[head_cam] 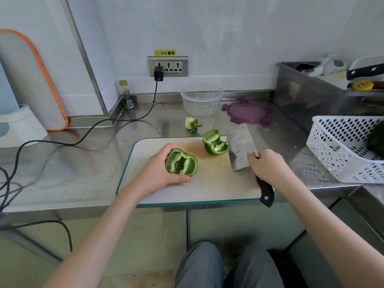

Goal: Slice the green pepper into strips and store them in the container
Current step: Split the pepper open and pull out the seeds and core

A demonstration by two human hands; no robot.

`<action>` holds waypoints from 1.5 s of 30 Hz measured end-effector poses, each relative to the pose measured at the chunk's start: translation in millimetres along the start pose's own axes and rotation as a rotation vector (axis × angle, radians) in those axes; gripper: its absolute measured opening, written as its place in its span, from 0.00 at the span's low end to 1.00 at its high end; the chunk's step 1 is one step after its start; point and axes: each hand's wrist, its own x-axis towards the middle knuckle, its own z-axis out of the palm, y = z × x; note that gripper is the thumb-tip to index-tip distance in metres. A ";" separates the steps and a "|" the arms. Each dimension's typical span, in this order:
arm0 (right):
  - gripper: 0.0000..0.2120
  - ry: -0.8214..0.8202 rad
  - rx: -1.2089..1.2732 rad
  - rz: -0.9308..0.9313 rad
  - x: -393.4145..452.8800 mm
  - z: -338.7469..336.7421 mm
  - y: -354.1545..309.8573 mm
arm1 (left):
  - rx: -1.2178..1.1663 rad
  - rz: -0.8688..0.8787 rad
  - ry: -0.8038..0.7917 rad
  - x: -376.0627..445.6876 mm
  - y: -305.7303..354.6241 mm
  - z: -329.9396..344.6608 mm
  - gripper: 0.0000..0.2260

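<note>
Holding pepper half in left hand on cutting board | right hand grips cleaver | second half at board's far edge | core off-board | I see no strips yet | container beyond board, empty

On the board lie two pepper halves, cleaver to their right. Behind the board: core, bowl, lid. Right of it, a basket, perhaps holding another pepper.

Left hand holds pepper half
</note>
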 end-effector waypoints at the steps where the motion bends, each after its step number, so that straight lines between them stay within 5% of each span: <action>1: 0.19 0.062 -0.100 -0.006 0.7 -0.1 -0.6 | 0.003 -0.002 0.050 0.7 0.4 0.9 0.30; 4: 0.17 0.118 -0.249 -0.019 4.0 1.7 2.7 | -0.002 0.001 0.151 3.4 0.0 3.3 0.31; 9: 0.09 0.090 -0.088 -0.045 9.1 9.2 7.5 | -0.015 0.037 0.127 13.5 0.7 1.2 0.31; 14: 0.06 0.347 0.084 -0.297 -7.4 14.7 -29.0 | -0.157 0.049 0.085 28.4 11.6 6.8 0.31; 17: 0.10 0.086 0.236 -0.423 -14.7 32.9 -70.7 | -0.243 0.035 0.059 39.5 14.6 14.5 0.31; 20: 0.07 0.039 0.274 -0.472 -5.8 57.2 -96.7 | -0.341 0.023 0.079 48.4 12.2 17.4 0.33; 24: 0.07 0.140 0.232 -0.465 11.8 77.3 -113.9 | -0.730 -0.131 0.000 57.7 9.2 5.1 0.33; 28: 0.15 0.171 0.065 -0.442 21.9 88.8 -137.7 | -1.001 -0.207 -0.063 69.6 9.5 -11.6 0.23; 32: 0.13 0.214 -0.115 -0.478 35.6 100.8 -150.1 | -0.833 -0.234 0.010 79.6 5.4 -14.4 0.07; 45: 0.12 0.319 -0.031 -0.649 47.8 125.2 -145.2 | -0.842 -0.238 0.048 88.9 -13.0 -15.0 0.09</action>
